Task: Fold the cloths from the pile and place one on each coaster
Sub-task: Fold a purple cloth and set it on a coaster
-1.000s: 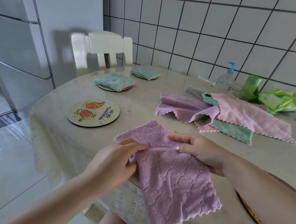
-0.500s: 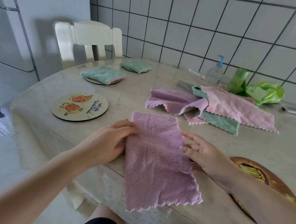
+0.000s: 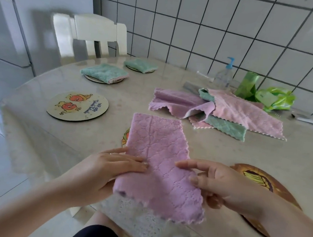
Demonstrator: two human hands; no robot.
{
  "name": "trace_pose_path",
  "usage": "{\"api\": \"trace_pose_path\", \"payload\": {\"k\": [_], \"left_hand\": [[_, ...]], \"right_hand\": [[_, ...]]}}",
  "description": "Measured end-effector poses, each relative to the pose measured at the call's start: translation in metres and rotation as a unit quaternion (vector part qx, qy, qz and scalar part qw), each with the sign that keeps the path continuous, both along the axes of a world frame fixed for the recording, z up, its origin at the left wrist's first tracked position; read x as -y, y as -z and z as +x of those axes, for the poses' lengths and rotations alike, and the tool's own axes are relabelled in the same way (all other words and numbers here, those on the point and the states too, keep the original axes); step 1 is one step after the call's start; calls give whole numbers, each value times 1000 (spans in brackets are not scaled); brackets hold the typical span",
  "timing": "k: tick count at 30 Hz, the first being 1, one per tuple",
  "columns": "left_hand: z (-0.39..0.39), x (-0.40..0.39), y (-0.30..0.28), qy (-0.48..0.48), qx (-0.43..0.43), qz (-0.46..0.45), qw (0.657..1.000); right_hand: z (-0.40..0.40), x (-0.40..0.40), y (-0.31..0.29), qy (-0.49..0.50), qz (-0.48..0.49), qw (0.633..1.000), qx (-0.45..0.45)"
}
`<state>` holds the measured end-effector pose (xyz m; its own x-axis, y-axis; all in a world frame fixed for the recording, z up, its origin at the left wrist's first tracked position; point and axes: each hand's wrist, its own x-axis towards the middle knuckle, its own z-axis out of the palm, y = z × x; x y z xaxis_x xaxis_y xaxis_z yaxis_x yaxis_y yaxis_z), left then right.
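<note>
Beige marble-look worktop, round.
Loose pile of pink/purple/green cloths: beyond purple cloth, unfolded.
Purple waffle cloth: near edge, half-folded; left hand flat on it, right hand pinching its edge.
Cartoon coaster: left of purple cloth, bare.
2 green folded cloths w/ coasters: far left, done.

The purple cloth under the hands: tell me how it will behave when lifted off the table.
The purple cloth will probably go limp: its near end already droops over the table edge. It looks light, thin and plush. The fold may fall open unless held, since only the left hand and right hand keep it flat.
</note>
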<state>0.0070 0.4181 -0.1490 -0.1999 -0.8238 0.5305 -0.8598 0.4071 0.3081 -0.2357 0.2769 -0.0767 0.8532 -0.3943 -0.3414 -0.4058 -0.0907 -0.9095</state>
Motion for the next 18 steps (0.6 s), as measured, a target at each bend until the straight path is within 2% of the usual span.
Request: {"api": "trace_pose_path", "payload": {"k": [2,4,7,9,12,14,18], "left_hand": [[-3,-1,-4,-34,-70,25,997],[-5,0,-7,-64,-125,58,988],[-7,7,-9,-149,-183,60,970],[-8,14,-12,-202,-202,58,957],[-10,27,-17,-237,-213,62,946],[-7,36,-21,-234,-214,68,946],[5,55,-28,-223,-247,70,940]], "right_hand": [[-3,-2,1,25,12,999,18],[-5,-2,2,48,-16,998,28],[-5,0,4,28,-145,989,28],[-2,3,10,27,-244,968,60],[8,9,21,123,-370,917,79],[20,11,19,183,-377,903,93],[45,29,17,241,-292,919,109]]}}
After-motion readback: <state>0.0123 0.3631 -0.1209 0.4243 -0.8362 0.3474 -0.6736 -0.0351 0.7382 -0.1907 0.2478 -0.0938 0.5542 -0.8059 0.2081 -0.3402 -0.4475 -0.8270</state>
